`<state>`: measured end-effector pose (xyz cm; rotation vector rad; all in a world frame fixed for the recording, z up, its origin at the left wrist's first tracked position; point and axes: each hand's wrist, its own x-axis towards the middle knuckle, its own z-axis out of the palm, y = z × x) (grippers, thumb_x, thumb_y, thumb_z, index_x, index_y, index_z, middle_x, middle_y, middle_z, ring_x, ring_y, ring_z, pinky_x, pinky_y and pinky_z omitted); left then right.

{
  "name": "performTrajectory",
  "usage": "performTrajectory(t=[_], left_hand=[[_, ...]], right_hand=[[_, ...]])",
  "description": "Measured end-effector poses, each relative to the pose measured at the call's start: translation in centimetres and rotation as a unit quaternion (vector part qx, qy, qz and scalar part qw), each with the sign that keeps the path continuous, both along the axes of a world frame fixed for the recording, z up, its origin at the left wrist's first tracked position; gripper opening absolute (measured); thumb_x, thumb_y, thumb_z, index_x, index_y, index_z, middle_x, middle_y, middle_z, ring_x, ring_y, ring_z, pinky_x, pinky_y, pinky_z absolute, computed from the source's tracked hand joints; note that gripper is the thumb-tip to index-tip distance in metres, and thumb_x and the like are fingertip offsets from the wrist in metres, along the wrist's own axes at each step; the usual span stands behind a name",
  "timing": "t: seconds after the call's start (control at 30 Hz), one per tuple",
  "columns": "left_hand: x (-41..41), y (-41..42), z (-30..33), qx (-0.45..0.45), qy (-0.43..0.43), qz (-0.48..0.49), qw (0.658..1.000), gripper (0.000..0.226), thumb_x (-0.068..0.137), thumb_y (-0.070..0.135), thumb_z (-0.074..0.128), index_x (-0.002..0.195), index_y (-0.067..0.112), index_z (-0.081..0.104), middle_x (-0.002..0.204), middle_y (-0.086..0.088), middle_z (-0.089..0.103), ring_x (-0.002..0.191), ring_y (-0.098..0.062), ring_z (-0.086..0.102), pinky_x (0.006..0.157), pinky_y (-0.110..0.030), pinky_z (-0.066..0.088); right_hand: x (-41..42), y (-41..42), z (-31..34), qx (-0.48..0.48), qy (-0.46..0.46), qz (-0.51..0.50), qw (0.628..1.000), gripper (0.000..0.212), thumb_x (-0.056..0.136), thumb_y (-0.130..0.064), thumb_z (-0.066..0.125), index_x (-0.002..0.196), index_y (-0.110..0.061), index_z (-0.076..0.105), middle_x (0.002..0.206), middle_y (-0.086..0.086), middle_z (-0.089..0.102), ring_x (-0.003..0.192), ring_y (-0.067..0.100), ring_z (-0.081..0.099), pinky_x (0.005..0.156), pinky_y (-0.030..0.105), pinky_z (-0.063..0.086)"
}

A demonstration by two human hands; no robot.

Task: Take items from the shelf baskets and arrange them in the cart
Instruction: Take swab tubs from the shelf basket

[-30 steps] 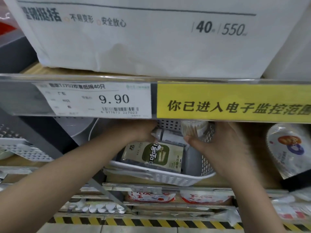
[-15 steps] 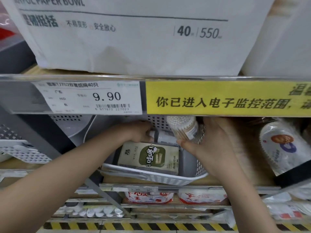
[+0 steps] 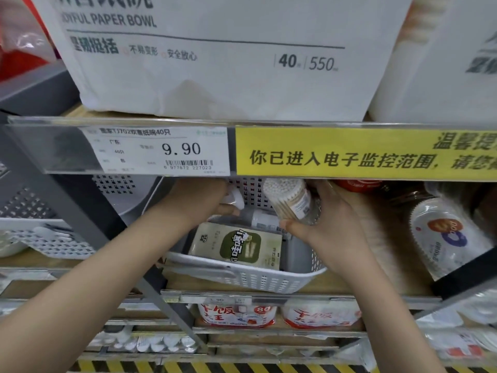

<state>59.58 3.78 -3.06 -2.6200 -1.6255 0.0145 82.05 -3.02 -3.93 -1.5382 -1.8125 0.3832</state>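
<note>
Lifting a cotton-swab jar [image 3: 289, 201] out of the white shelf basket [image 3: 242, 278].

Right hand [image 3: 326, 227] wrapped around the jar's lower body, thumb across the near side, jar tilted with its swab-packed end up and leftward, just under the shelf edge. Left hand [image 3: 199, 203] reaching into the back of the basket, fingers curled on a small white-capped bottle [image 3: 236, 197]; exact grip partly hidden by the price rail [image 3: 161, 149]. Probably light, rigid clear plastic, smooth and a little slippery; best taken around the mid-body, not by the lid, which may pop. Green tissue pack [image 3: 239, 244] lying flat below both hands, likely soft and easy to squash. Compared with a second ago, jar raised higher and more exposed, left hand deeper toward the bottle, view shifted upward.
</note>
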Motion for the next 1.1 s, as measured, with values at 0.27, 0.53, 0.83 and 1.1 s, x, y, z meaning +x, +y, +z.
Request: performTrajectory(t=[0.27, 0.53, 0.83, 1.1], left_hand=[[-1.3, -6.1, 1.9, 0.052, -0.208, 0.056, 0.975, 0.063, 0.074, 0.051, 0.07, 0.126, 0.021, 0.051, 0.123, 0.007, 0.06, 0.112, -0.014, 0.055, 0.085, -0.023, 0.042], [-1.2, -13.6, 1.9, 0.096, -0.512, 0.102, 0.848, 0.054, 0.072, 0.048, 0.072, 0.116, 0.049, 0.042, 0.116, 0.034, 0.055, 0.112, 0.01, 0.052, 0.087, -0.007, 0.042], [-5.0, -23.4, 0.8, 0.182, -0.605, 0.198, 0.749, 0.049, 0.074, 0.047, 0.068, 0.119, 0.054, 0.05, 0.117, 0.022, 0.06, 0.108, 0.0, 0.058, 0.082, -0.01, 0.046], [-15.0, -34.8, -1.5, 0.187, -0.626, 0.38, 0.655, 0.051, 0.062, 0.069, 0.065, 0.111, 0.063, 0.054, 0.115, 0.027, 0.062, 0.102, 0.005, 0.061, 0.08, -0.029, 0.047]], right_hand=[[0.5, 0.9, 1.2, -0.042, -0.048, 0.0, 0.998, 0.068, 0.071, -0.042, 0.079, 0.13, -0.03, 0.049, 0.129, -0.007, 0.057, 0.113, 0.015, 0.052, 0.073, 0.018, 0.027], [0.2, 0.8, 1.4, 0.01, -0.051, 0.07, 0.996, 0.071, 0.065, -0.039, 0.083, 0.129, -0.031, 0.053, 0.115, -0.017, 0.051, 0.118, 0.021, 0.05, 0.09, 0.031, 0.038], [-4.4, -5.1, 3.8, 0.043, 0.048, 0.244, 0.968, 0.065, 0.056, -0.062, 0.083, 0.108, -0.057, 0.045, 0.111, -0.036, 0.053, 0.104, -0.013, 0.052, 0.074, 0.016, 0.048], [-19.8, -11.7, 2.1, -0.033, 0.065, 0.419, 0.905, 0.055, 0.063, -0.044, 0.079, 0.113, -0.042, 0.055, 0.112, -0.021, 0.055, 0.107, -0.007, 0.052, 0.083, 0.001, 0.037]])
